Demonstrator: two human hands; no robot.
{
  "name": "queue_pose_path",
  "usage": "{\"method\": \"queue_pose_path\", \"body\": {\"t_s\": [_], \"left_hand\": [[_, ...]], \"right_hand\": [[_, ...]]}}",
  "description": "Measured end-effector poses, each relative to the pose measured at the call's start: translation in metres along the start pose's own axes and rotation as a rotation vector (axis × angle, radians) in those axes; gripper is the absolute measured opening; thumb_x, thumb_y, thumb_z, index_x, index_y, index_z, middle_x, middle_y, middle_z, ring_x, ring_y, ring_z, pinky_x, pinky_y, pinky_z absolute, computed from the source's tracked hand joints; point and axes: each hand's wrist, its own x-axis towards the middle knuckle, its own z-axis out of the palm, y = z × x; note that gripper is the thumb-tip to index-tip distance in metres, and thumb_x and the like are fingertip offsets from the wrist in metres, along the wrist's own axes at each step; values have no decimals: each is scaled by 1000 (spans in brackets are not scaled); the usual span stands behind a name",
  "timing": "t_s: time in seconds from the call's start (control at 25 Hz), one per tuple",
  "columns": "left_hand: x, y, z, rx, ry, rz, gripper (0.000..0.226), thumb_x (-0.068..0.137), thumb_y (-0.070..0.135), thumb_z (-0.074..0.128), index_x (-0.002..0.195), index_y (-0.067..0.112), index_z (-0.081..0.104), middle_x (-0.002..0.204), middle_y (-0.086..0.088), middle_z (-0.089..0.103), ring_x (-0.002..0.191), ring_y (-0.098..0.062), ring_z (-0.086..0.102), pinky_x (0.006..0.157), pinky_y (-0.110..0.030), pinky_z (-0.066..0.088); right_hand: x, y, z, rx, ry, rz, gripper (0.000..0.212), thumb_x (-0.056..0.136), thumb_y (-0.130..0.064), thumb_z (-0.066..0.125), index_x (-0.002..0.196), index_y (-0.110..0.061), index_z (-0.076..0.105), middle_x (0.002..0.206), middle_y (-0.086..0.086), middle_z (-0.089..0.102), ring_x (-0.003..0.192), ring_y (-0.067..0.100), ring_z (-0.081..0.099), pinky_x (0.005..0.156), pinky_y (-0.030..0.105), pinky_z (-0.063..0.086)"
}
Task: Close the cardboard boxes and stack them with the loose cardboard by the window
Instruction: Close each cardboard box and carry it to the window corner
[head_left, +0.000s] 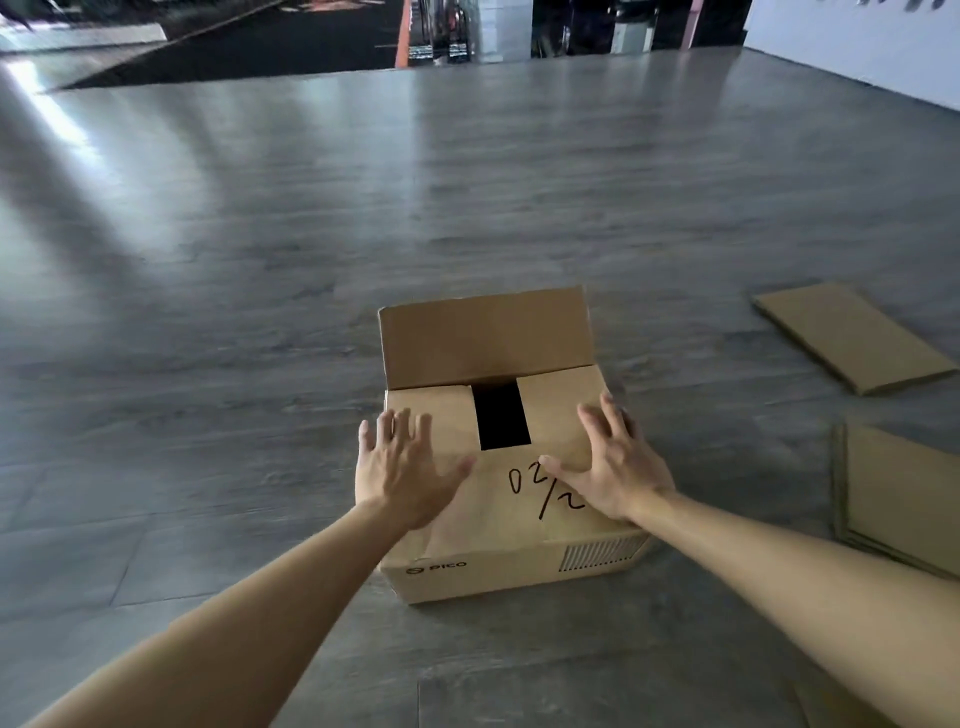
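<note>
Cardboard box (511, 525) sits on the grey floor (260, 312), centre frame. Near flap and both side flaps folded down; far flap (485, 338) upright; dark gap between the side flaps. Left hand (402, 475) and right hand (613, 470) lie flat on top, each grip wide, fingers spread, pressing the flaps. Flat cardboard pieces (852, 338) (904, 493) lie on the floor to the right, apart from the box.

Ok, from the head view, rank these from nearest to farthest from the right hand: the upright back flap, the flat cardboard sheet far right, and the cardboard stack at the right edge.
From the right hand:
1. Upright back flap, just beyond the fingers, on the box.
2. Cardboard stack, on the floor to the right, at the frame edge.
3. Flat cardboard sheet, farther right and farther away on the floor.
</note>
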Motion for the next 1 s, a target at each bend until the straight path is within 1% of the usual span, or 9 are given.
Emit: {"method": "queue_pose_path", "body": {"t_s": [0.16, 0.32, 0.44, 0.56, 0.68, 0.76, 0.84, 0.88, 1.0], "left_hand": [[33, -14, -12, -197, 33, -142, 90, 88, 78, 38, 152, 17, 28, 155, -9, 31, 146, -29, 23, 122, -44, 18], [63, -17, -7, -359, -49, -252, 97, 88, 78, 38, 159, 18, 12, 164, -13, 19, 151, -30, 15, 122, -45, 17], [82, -11, -5, -506, -66, -305, 98, 87, 77, 42, 160, 22, 7, 164, -14, 19, 150, -32, 21, 120, -47, 21], [87, -10, -4, -639, 29, -339, 97, 87, 74, 49, 160, 29, 4, 157, -16, 30, 141, -36, 36, 113, -50, 32], [86, -11, -17, -747, 244, -316, 92, 86, 71, 56, 156, 44, 3, 147, -15, 38, 126, -36, 50, 103, -53, 41], [87, -11, -32, -760, 328, -301, 87, 86, 69, 58, 153, 49, 7, 142, -13, 40, 115, -30, 53, 98, -52, 44], [82, -10, -41, -716, 355, -316, 74, 86, 64, 61, 148, 40, 28, 135, -12, 43, 106, -27, 55, 92, -47, 45], [77, -9, -42, -683, 371, -330, 63, 87, 59, 61, 140, 32, 41, 130, -12, 46, 105, -30, 58, 90, -45, 45], [54, 0, -39, -549, 377, -357, 42, 89, 56, 57, 118, 25, 57, 121, -10, 52, 108, -33, 55, 98, -47, 41]], "right_hand": [[-8, -1, 1, 2, 11, -5, 119, 63, -103, 8, 158, -30, 5, 165, -4, -15, 152, 31, 4, 106, 55, 41], [-8, 0, 4, 7, 20, -5, 119, 65, -103, 9, 158, -29, 5, 165, -5, -16, 153, 31, 4, 106, 53, 42], [-6, 2, 6, 34, 17, 15, 119, 64, -103, 10, 157, -30, 6, 165, -5, -15, 153, 29, 3, 110, 52, 37], [-6, 1, 8, 28, 19, 13, 119, 65, -103, 9, 157, -29, 6, 165, -3, -14, 152, 29, 4, 111, 52, 35], [-8, 1, 7, 34, 33, -14, 116, 68, -101, 10, 157, -27, 10, 166, -2, -8, 151, 29, 8, 113, 51, 33], [-11, 1, 5, 36, 64, -30, 112, 71, -99, 11, 155, -26, 16, 166, 1, -4, 151, 29, 9, 114, 51, 30], [-15, -2, 1, 28, 152, -32, 102, 77, -93, 18, 153, -25, 23, 166, 7, -1, 151, 31, 9, 114, 54, 28], [-17, -3, 0, 11, 237, -40, 96, 81, -88, 26, 151, -23, 26, 165, 12, 2, 151, 33, 10, 113, 56, 29], [-24, -4, 1, -3, 426, -96, 94, 85, -71, 45, 156, -15, 18, 164, 20, 3, 150, 39, 13, 113, 60, 29]]}}
